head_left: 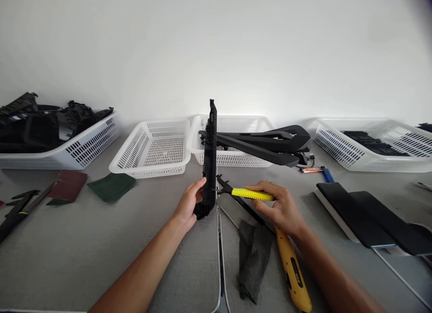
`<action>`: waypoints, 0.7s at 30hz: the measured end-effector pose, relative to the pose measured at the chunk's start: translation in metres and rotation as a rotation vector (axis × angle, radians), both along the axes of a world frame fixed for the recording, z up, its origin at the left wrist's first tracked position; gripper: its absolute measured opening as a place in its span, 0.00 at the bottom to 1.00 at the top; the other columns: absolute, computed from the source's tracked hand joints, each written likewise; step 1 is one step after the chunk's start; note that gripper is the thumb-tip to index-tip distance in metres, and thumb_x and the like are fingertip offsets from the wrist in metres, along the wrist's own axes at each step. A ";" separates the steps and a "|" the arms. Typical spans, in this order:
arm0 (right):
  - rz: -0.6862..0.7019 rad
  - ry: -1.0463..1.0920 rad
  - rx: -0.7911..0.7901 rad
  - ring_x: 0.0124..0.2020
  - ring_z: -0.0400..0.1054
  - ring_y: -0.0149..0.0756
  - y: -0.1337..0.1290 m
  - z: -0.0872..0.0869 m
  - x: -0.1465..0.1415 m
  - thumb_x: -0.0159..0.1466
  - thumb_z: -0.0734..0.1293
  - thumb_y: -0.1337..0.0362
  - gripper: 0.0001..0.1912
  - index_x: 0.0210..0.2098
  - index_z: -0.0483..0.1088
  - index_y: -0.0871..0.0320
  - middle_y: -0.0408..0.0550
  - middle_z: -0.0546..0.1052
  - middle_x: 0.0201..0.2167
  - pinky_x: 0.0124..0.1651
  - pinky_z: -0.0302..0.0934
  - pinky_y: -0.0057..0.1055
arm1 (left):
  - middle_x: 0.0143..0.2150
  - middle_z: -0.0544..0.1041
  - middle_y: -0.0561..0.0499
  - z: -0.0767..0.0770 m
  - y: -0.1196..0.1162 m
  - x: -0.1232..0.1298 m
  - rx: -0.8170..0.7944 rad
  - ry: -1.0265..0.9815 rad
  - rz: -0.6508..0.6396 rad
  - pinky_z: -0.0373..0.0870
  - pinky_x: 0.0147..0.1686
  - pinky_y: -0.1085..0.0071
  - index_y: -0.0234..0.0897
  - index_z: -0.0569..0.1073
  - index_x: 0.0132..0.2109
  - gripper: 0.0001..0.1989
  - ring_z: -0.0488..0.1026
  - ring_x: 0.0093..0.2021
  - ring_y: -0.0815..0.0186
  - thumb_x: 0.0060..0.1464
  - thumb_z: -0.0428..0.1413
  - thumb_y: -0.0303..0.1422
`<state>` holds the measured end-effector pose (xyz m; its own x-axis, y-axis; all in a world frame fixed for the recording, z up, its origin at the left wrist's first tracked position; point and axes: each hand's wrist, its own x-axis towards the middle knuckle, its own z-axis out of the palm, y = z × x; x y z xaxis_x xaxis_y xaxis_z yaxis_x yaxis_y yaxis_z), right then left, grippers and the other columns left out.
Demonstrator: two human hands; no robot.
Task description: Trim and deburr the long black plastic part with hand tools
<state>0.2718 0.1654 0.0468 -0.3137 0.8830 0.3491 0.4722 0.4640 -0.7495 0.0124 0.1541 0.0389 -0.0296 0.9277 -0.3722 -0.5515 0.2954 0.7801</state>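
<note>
My left hand point(188, 204) is closed on the lower end of a long black plastic trim piece point(210, 151), holding it upright above the table with its ribbed side showing. My right hand point(278, 205) grips a hand tool with a yellow ribbed handle point(251, 194) and a dark, narrow head. The head's tip reaches the right edge of the trim piece, near its lower end; whether it touches cannot be made out. Under my right hand lie a dark grey cloth point(253, 259) and a yellow-bodied tool point(293, 272) with a long dark front part.
White baskets line the wall: one heaped with black parts point(40, 128), an empty one point(151, 167), one bearing long black trims point(266, 144), one with flat black pieces point(371, 143). Sandpaper sheets point(69, 185) lie left, black-topped devices point(357, 214) right. A seam point(221, 259) divides the tabletop.
</note>
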 end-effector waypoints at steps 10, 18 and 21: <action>0.001 0.005 0.008 0.35 0.75 0.42 0.000 0.000 0.002 0.62 0.67 0.64 0.15 0.43 0.84 0.55 0.46 0.83 0.33 0.41 0.63 0.35 | 0.32 0.83 0.50 0.006 0.001 -0.001 -0.007 -0.111 -0.016 0.70 0.29 0.74 0.31 0.86 0.43 0.17 0.73 0.28 0.70 0.53 0.70 0.41; 0.019 0.004 0.045 0.35 0.75 0.41 -0.001 0.000 0.001 0.62 0.68 0.64 0.14 0.43 0.84 0.54 0.46 0.83 0.33 0.41 0.63 0.34 | 0.32 0.82 0.49 0.005 0.001 -0.003 -0.011 -0.121 0.004 0.72 0.30 0.74 0.30 0.86 0.43 0.16 0.74 0.29 0.69 0.54 0.69 0.40; 0.007 0.004 0.038 0.34 0.75 0.41 -0.001 0.001 0.001 0.63 0.68 0.64 0.14 0.44 0.84 0.55 0.45 0.83 0.33 0.41 0.63 0.34 | 0.31 0.82 0.49 0.005 0.002 -0.003 -0.017 -0.117 0.006 0.71 0.28 0.75 0.31 0.85 0.43 0.16 0.74 0.28 0.69 0.53 0.69 0.40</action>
